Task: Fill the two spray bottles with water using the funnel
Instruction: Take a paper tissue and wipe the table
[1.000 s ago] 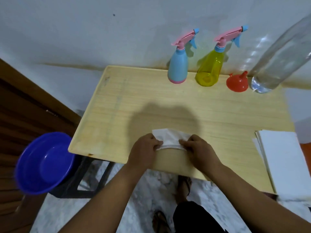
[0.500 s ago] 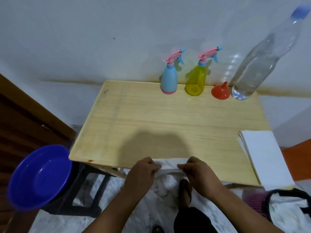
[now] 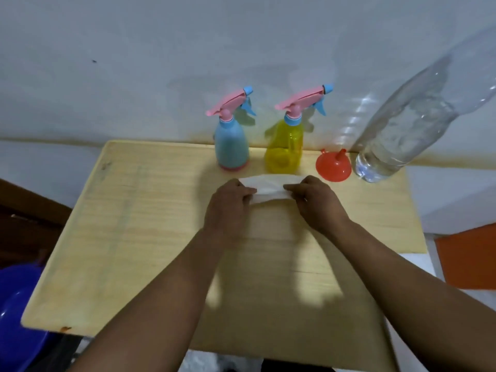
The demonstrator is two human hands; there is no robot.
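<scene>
We are looking down at a pale wooden bench (image 3: 134, 237) pushed against a white wall (image 3: 134, 63), and we are seeing both hands reaching out over its middle. The left hand (image 3: 228, 205) is gripping the left end of a white cloth (image 3: 268, 185) with curled fingers, and the right hand (image 3: 316, 202) is pinching the right end the same way, so the cloth is stretching between them just in front of the bottles (whether it is lying on the wood or hanging a little above it we cannot tell). Along the back edge the task's things are standing in a row. The blue spray bottle (image 3: 231, 146) is standing upright with its pink trigger head on, and just to its right the yellow spray bottle (image 3: 285, 146) is standing the same way, also capped with a pink head. Next to that, the orange funnel (image 3: 333, 167) is sitting mouth-down on the wood with its spout pointing up. Furthest right, a large clear water bottle (image 3: 418, 124) is standing on the back corner and appearing to lean toward the right in this wide view; water is showing inside it. At the lower left, beside the bench, part of a blue basin (image 3: 16, 318) is showing, and an orange surface (image 3: 467, 259) is lying off the right edge.
</scene>
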